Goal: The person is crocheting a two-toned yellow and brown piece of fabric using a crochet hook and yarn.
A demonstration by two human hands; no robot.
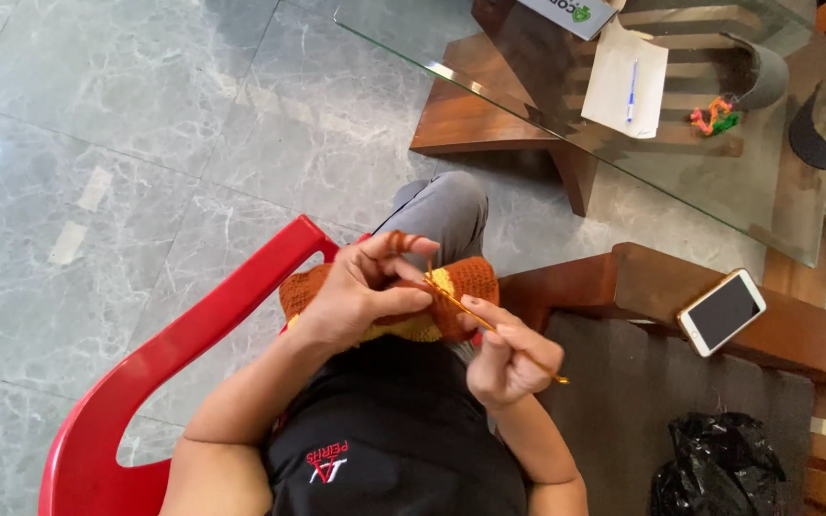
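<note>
two hands over the lap, left hand (pixel 360 291) grasping orange and yellow crochet piece (pixel 451 287), right hand (pixel 504 358) pinching a thin crochet hook (pixel 489 330), red chair (pixel 145 382) beneath, phone (pixel 722 311) nearby

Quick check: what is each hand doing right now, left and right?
Left hand: closed on the orange and yellow crochet piece, yarn over a finger.
Right hand: closed on the crochet hook.
</note>
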